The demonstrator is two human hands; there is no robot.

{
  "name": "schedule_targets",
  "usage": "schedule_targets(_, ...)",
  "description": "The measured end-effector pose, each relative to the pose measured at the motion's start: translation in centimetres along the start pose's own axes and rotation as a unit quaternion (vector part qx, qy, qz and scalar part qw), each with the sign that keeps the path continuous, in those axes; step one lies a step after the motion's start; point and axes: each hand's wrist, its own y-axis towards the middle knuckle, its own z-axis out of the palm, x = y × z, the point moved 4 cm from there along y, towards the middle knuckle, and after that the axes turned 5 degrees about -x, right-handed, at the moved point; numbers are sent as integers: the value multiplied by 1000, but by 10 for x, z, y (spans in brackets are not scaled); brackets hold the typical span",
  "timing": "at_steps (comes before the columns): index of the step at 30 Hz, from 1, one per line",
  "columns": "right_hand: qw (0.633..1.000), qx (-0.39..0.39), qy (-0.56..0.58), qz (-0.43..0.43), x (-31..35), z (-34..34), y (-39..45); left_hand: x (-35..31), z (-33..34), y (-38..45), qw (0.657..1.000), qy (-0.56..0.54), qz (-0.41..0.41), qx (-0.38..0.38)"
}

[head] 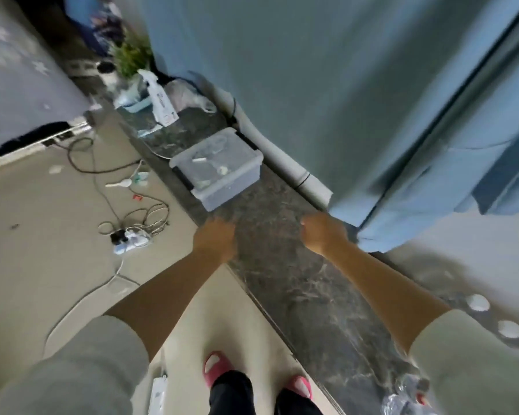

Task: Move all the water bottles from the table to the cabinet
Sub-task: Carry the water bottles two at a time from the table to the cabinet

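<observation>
Your left hand (215, 239) shows its back to the camera, fingers curled under, nothing seen in them. Your right hand (322, 232) looks the same: knuckles bent, no object visible, though blur hides the fingertips. Both hover over the dark marble ledge (297, 283), the left at its floor-side edge, the right near the blue curtain (327, 85). Water bottles (408, 393) lie on the ledge close to you, beside your right sleeve. Farther along the ledge sits a clear plastic box (219, 172), then a spray bottle (159, 100). Cables (132, 217) sprawl on the floor beside the ledge.
</observation>
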Motion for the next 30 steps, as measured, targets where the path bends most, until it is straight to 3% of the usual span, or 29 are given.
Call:
schedule_targets(7,983,-70,-14,-168,185,-48,75,206,-44,-27,984,41,-166,-41)
schedule_targets(14,955,-108,-10,-276,396,-93,118,392,-88,-70,951,28,-296,-79)
schedule_targets(18,933,-137,-19,-332,489,-109,135,471,-100,-86,929,7,-357,-96)
schedule_targets(30,866,-119,-11,-485,732,-135,236,668,-123,-87,834,-75,-525,-149)
